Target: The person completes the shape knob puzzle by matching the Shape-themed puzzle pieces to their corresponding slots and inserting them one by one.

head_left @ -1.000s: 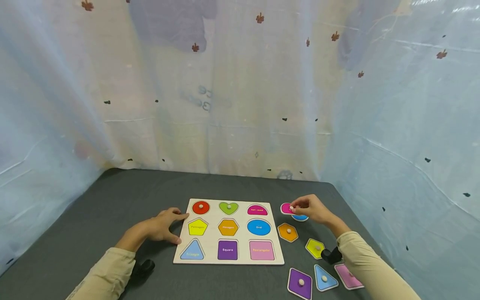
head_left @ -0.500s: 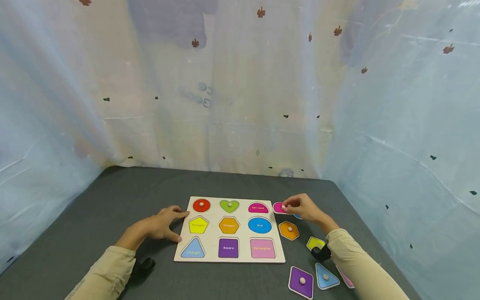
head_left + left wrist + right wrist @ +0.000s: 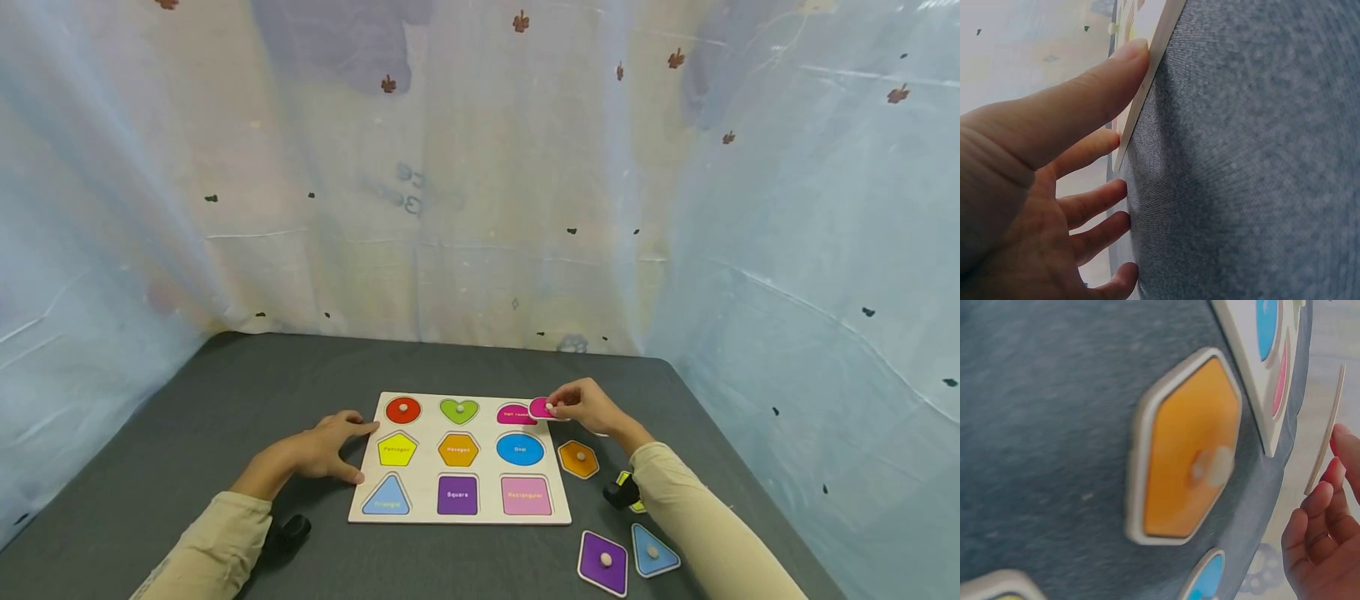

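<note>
My right hand (image 3: pixel 591 407) pinches the knob of a magenta half-round puzzle piece (image 3: pixel 538 408) above the right edge of the wooden puzzle board (image 3: pixel 426 479). The piece overlaps the half-round recess (image 3: pixel 512 413). In the right wrist view the held piece (image 3: pixel 1327 431) appears edge-on, clear of the board. My left hand (image 3: pixel 326 448) touches the board's left edge with thumb and index finger, the other fingers (image 3: pixel 1099 203) spread loosely beside it. A red circle piece (image 3: pixel 402 410) and a green heart piece (image 3: pixel 458 411), both knobbed, sit in the board's top row.
Right of the board lie an orange hexagon (image 3: pixel 578 459), a purple square (image 3: pixel 603 563) and a blue triangle (image 3: pixel 654 552). A black wrist camera (image 3: pixel 621 495) partly covers a yellow pentagon (image 3: pixel 638 506). A blue oval (image 3: pixel 1209 578) is mostly hidden by my right hand in the head view.
My right hand has carried the half-round piece left, from over the blue oval piece to the board's upper right corner. The left hand stays at the board's edge.
</note>
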Motion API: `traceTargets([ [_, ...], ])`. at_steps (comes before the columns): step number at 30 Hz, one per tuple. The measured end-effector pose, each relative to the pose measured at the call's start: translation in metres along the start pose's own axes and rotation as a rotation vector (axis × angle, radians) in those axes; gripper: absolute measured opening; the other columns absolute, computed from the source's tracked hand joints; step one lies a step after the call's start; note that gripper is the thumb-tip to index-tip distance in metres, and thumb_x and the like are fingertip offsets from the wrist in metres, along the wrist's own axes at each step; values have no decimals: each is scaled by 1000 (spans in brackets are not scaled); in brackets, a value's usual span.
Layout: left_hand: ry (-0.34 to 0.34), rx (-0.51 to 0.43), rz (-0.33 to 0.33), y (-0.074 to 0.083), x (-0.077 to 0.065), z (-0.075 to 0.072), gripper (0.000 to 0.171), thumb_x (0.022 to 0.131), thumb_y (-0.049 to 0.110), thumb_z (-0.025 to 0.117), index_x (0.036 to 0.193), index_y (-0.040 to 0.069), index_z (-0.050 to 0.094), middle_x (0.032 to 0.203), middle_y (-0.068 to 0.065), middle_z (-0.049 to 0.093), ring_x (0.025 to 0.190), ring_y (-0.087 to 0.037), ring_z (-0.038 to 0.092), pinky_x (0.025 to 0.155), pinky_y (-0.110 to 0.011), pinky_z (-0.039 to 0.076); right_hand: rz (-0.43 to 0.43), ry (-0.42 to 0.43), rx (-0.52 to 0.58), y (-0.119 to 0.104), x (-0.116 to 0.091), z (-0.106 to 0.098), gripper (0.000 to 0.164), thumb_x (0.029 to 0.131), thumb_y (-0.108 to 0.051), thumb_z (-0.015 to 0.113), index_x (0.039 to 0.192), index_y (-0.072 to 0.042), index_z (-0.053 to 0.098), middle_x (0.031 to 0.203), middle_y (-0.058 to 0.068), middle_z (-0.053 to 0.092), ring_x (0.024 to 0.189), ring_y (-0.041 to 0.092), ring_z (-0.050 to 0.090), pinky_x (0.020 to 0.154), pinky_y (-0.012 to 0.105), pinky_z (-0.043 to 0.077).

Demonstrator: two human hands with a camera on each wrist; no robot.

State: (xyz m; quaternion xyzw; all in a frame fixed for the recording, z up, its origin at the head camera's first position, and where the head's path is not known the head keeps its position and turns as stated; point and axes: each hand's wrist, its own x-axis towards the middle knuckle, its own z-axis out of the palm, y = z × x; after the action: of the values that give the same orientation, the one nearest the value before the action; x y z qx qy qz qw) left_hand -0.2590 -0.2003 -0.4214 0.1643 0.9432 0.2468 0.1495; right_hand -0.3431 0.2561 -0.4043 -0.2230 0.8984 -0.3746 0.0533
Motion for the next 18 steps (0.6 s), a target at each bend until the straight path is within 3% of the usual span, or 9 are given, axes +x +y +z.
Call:
traceTargets([
  [11,7,2,8,2,-1,-1,93,76,29,90,154,9,44,155,-26,33,140,-49,32,106,-74,30,4,-11,-21,-10,16,12,17,95,-7,70,104,6,74,88,17,66,74,16,53,67,25,49],
  [18,16,4,7,2,-3,0,92,76,29,90,154,10,44,155,-26,34,139,-49,32,106,-73,31,14,-14,-9,-8,27,21,15,93,-6,71,102,6,74,81,12,61,72,14,52,65,21,47],
])
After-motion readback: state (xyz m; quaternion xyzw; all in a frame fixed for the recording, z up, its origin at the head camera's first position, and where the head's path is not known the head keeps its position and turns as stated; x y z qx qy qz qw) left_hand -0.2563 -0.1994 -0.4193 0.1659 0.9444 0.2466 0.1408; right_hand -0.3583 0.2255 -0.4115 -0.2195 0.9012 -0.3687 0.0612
